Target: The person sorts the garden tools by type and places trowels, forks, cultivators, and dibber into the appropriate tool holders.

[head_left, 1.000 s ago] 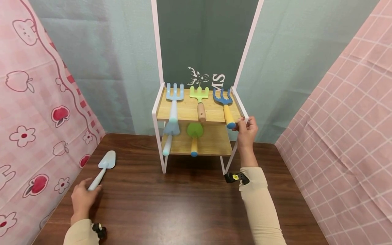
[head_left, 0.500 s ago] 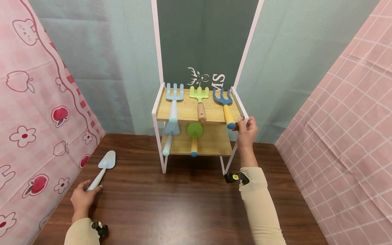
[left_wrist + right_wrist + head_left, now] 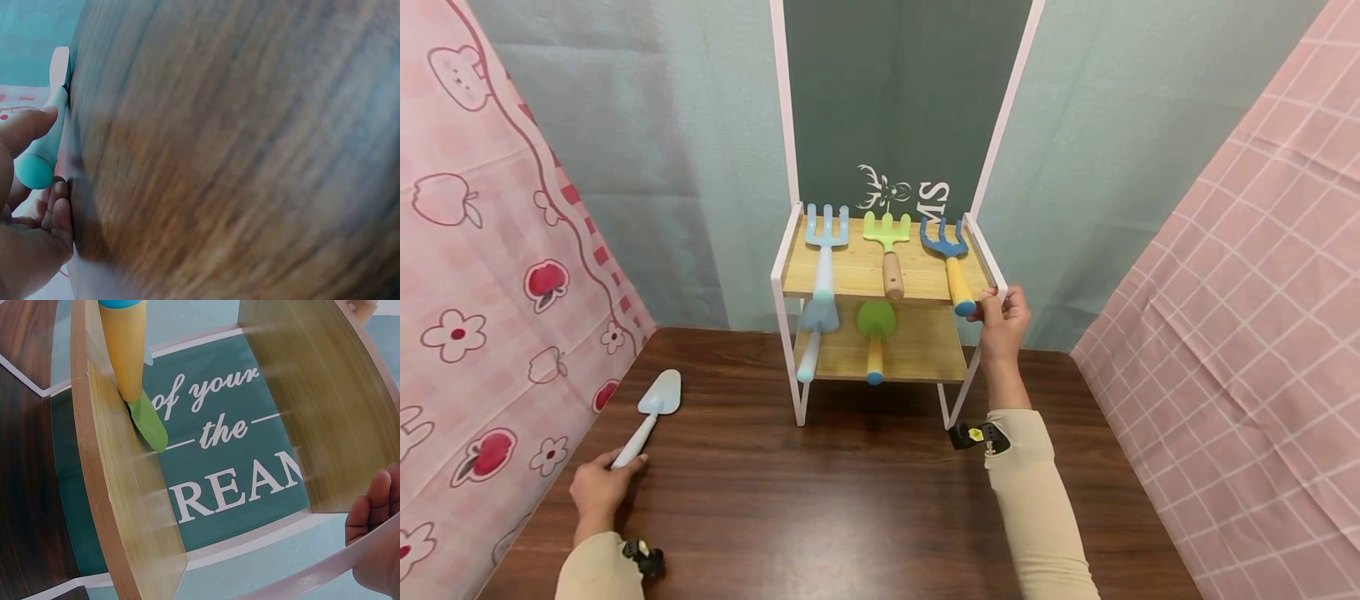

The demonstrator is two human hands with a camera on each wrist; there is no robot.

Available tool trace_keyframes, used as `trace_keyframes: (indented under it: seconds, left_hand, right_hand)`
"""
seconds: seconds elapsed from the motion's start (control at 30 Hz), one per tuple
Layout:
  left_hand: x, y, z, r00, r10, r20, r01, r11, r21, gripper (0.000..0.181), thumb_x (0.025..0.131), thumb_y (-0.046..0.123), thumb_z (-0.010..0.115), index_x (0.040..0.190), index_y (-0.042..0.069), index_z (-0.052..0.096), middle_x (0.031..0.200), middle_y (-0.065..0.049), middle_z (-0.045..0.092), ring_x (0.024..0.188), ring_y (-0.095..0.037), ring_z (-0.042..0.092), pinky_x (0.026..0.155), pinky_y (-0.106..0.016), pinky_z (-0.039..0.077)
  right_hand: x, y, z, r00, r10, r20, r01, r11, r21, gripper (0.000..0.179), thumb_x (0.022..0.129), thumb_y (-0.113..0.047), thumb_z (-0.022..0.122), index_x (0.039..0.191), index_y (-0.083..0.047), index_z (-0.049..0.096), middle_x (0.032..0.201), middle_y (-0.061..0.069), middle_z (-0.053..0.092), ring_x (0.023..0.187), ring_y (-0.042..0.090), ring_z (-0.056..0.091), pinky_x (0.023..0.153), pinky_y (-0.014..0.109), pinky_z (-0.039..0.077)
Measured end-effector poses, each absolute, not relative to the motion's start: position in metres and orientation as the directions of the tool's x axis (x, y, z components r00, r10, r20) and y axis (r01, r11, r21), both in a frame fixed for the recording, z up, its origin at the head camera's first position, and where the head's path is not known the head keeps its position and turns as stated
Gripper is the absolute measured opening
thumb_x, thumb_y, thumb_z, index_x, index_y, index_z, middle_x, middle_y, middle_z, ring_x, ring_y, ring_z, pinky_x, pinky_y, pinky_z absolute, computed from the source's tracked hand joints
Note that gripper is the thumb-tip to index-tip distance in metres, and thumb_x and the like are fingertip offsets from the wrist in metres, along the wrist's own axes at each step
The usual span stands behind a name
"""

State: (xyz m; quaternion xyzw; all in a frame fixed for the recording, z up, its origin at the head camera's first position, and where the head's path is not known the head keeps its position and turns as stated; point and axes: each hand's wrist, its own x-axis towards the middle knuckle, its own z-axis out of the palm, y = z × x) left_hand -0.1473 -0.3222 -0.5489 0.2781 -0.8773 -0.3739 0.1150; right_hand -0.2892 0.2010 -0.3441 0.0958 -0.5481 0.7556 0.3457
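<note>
My left hand [image 3: 598,492] holds a pale blue hand trowel [image 3: 661,393] by its handle at the table's left side. The blade points away, toward the back. In the left wrist view, the thumb lies along the handle [image 3: 51,139], above its turquoise end, with fingers beneath. My right hand [image 3: 1004,333] grips the white frame at the front right corner of a two-tier wooden shelf [image 3: 917,273]. On the upper board lie a light blue hand fork [image 3: 825,258], a green fork with a wooden handle [image 3: 892,271] and a dark blue fork with a yellow handle [image 3: 957,279].
The lower board holds a blue-grey trowel [image 3: 820,317] on the left and a green trowel [image 3: 876,321] with a yellow handle in the middle. A dark green panel [image 3: 910,92] stands behind the shelf. Patterned pink curtains [image 3: 460,275] flank the dark wooden table [image 3: 820,500].
My left hand has shifted slightly back along the handle toward its end and closed on it. The trowel has hardly moved. My right hand stays on the shelf frame.
</note>
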Motion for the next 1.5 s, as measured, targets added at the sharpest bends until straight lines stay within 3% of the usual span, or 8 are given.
trace_keyframes:
  seconds: [0.37,0.7,0.9,1.0,1.1,1.23,1.5]
  left_hand:
    - [-0.146,-0.321,-0.542,-0.769,-0.638,-0.036,-0.449,0.499,0.741,0.048,0.083,0.024,0.065,0.117,-0.01,0.056,0.119,-0.038,0.046,0.107,-0.053,0.039,0.093,-0.055,0.024]
    - [-0.151,-0.309,-0.532,-0.627,-0.769,-0.126,-0.444,0.219,0.869,0.054,0.08,0.028,0.07,0.125,0.001,0.056,0.131,-0.028,0.044,0.125,-0.046,0.029,0.104,-0.044,0.022]
    - [-0.154,-0.298,-0.534,-0.508,-0.851,-0.132,-0.348,0.062,0.935,0.05,0.074,0.03,0.076,0.118,0.01,0.064,0.125,-0.014,0.056,0.119,-0.022,0.046,0.101,-0.025,0.029]
    - [-0.156,-0.293,-0.534,-0.435,-0.884,-0.169,-0.259,-0.057,0.964,0.044,0.071,0.026,0.08,0.113,0.018,0.069,0.112,0.001,0.063,0.109,-0.007,0.051,0.097,-0.017,0.031]
    - [-0.157,-0.288,-0.533,-0.386,-0.907,-0.17,-0.139,-0.125,0.982,0.038,0.068,0.018,0.082,0.105,0.019,0.073,0.093,0.013,0.065,0.1,-0.002,0.053,0.094,-0.016,0.034]
    - [-0.158,-0.283,-0.529,-0.361,-0.92,-0.153,-0.033,-0.151,0.988,0.036,0.066,0.012,0.084,0.1,0.017,0.075,0.085,0.016,0.063,0.094,-0.002,0.055,0.091,-0.017,0.038]
    - [-0.156,-0.275,-0.523,-0.348,-0.928,-0.134,-0.03,-0.132,0.991,0.036,0.065,0.015,0.085,0.1,0.017,0.075,0.084,0.018,0.064,0.094,0.0,0.056,0.091,-0.016,0.037]
  right_hand:
    - [-0.281,0.198,-0.336,-0.754,0.391,0.527,-0.623,-0.173,-0.763,0.015,0.083,0.007,0.048,0.075,-0.005,0.051,0.069,0.004,0.053,0.05,0.008,0.054,0.05,0.021,0.046]
    - [-0.274,0.195,-0.329,-0.749,0.388,0.538,-0.629,-0.158,-0.761,0.015,0.082,0.008,0.048,0.075,-0.005,0.051,0.064,0.002,0.053,0.051,0.008,0.055,0.049,0.021,0.046]
    - [-0.275,0.196,-0.329,-0.749,0.386,0.539,-0.627,-0.151,-0.764,0.017,0.083,0.007,0.048,0.075,-0.008,0.051,0.063,0.002,0.053,0.051,0.009,0.055,0.048,0.021,0.046]
    - [-0.274,0.196,-0.329,-0.749,0.387,0.538,-0.627,-0.152,-0.764,0.017,0.083,0.006,0.048,0.074,-0.008,0.051,0.064,0.002,0.053,0.051,0.008,0.055,0.049,0.021,0.046]
    - [-0.274,0.196,-0.329,-0.749,0.389,0.537,-0.627,-0.151,-0.765,0.017,0.083,0.006,0.048,0.074,-0.008,0.051,0.063,0.002,0.053,0.051,0.008,0.055,0.049,0.021,0.046]
    - [-0.274,0.195,-0.329,-0.75,0.391,0.533,-0.626,-0.158,-0.764,0.016,0.083,0.007,0.049,0.075,-0.008,0.051,0.064,0.002,0.052,0.051,0.009,0.054,0.049,0.021,0.046]
    - [-0.273,0.195,-0.329,-0.752,0.393,0.529,-0.622,-0.158,-0.767,0.016,0.083,0.007,0.048,0.075,-0.007,0.051,0.066,0.002,0.052,0.051,0.008,0.055,0.049,0.021,0.046]
